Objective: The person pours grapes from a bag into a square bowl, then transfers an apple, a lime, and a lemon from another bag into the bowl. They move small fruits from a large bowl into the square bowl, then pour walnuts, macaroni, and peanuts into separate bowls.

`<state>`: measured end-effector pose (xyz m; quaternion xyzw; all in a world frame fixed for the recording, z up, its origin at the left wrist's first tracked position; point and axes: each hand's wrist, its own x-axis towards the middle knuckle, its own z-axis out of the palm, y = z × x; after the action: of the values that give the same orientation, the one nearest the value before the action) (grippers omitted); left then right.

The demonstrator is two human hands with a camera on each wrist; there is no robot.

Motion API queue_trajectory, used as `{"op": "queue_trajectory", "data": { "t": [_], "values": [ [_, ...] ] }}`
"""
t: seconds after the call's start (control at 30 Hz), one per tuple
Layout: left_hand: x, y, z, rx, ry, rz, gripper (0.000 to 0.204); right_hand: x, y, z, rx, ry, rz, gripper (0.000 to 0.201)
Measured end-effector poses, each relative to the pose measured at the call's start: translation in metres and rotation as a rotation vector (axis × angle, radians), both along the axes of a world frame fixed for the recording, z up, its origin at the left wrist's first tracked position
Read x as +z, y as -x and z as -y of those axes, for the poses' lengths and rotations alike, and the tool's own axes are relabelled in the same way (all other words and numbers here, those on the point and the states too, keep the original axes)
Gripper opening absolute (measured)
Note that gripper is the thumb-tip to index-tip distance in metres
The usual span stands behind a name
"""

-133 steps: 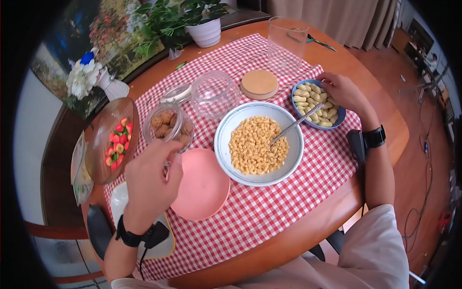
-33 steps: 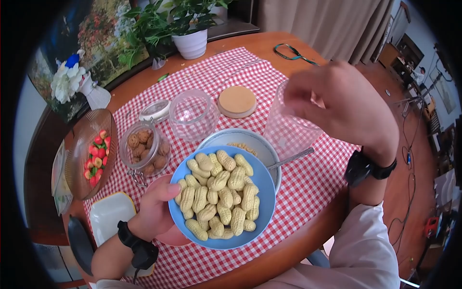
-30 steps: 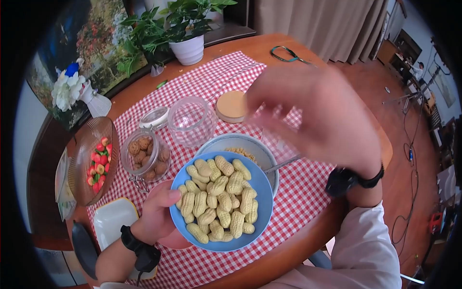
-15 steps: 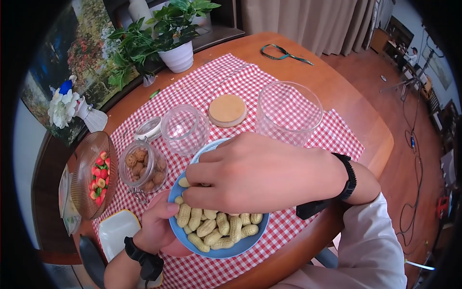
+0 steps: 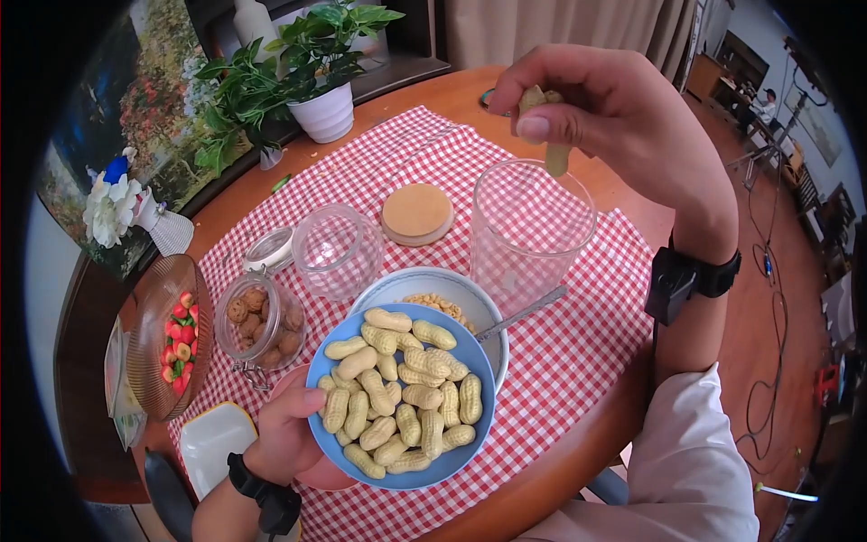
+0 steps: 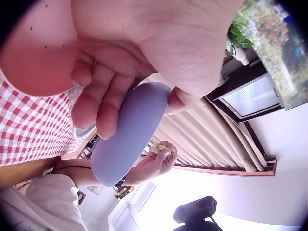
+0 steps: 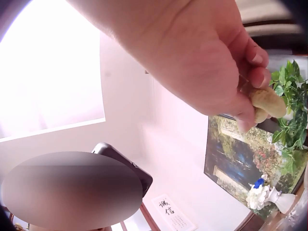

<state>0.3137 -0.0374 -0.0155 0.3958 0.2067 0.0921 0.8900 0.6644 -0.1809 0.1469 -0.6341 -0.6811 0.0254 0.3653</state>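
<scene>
My left hand (image 5: 287, 426) grips the rim of a blue bowl (image 5: 322, 363) full of unshelled peanuts (image 5: 379, 402), held up over the near part of the table. In the left wrist view the bowl's outside (image 6: 132, 132) shows between thumb and fingers. Raised at the right, my right hand (image 5: 614, 113) pinches peanuts (image 5: 539, 98) between thumb and fingertips, above the tall clear glass container (image 5: 528, 246). Another peanut (image 5: 556, 163) shows just below the fingers, over the container's mouth. The right wrist view also shows peanuts (image 7: 269, 103) at the fingertips.
Behind the blue bowl, a white bowl (image 5: 366, 296) holds small pasta and a spoon (image 5: 533, 312). A walnut jar (image 5: 257, 330), an open glass jar (image 5: 336, 262), a wooden lid (image 5: 417, 212), a pink plate (image 5: 330, 474) and a fruit bowl (image 5: 149, 334) stand around on the checked cloth (image 5: 578, 352).
Earlier the blue bowl rested on the cloth at the right; now my left hand holds it up. My right hand has gone from the peanuts up and right over the glass container, with peanuts in its fingers.
</scene>
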Motion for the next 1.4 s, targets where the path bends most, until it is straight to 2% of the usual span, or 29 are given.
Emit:
{"op": "queue_trajectory", "data": {
  "t": [0.17,0.23,0.5,0.6,0.7,0.83,0.9,1.0,1.13,1.23,1.4],
  "values": [
    [-0.002,0.001,-0.001,0.026,0.005,-0.018,0.073,-0.008,-0.006,-0.005,-0.062,0.030,0.008,0.017],
    [-0.005,0.005,-0.007,-0.044,0.005,0.012,0.073,-0.013,-0.007,-0.010,-0.065,-0.039,0.018,0.017],
    [-0.002,0.000,-0.001,0.005,0.057,-0.003,0.074,0.001,0.002,-0.002,-0.095,0.124,0.026,0.017],
    [-0.003,0.001,-0.003,0.000,0.051,0.001,0.074,-0.002,-0.002,-0.001,-0.001,0.256,0.251,0.017],
    [-0.005,0.002,-0.004,-0.005,0.060,-0.003,0.074,0.005,0.005,0.003,-0.085,0.307,0.353,0.019],
    [-0.008,0.002,-0.005,-0.008,0.079,-0.007,0.074,0.008,0.015,0.000,-0.205,0.308,0.279,0.020],
    [-0.008,0.001,-0.005,-0.022,0.104,0.004,0.074,0.000,0.010,-0.003,-0.050,0.132,0.139,0.015],
    [-0.007,-0.001,-0.005,-0.035,0.143,0.023,0.074,-0.002,0.009,-0.005,0.037,0.079,0.111,0.012],
    [-0.006,-0.003,-0.004,-0.060,0.188,0.041,0.075,0.005,0.011,0.004,-0.028,0.029,0.088,0.013],
    [-0.005,-0.005,-0.004,-0.098,0.212,0.049,0.077,0.008,0.011,0.008,-0.106,0.042,0.044,0.014],
    [-0.004,-0.007,-0.005,-0.154,0.307,0.057,0.080,0.008,0.013,0.008,-0.089,0.205,0.011,0.016]
  ]
}}
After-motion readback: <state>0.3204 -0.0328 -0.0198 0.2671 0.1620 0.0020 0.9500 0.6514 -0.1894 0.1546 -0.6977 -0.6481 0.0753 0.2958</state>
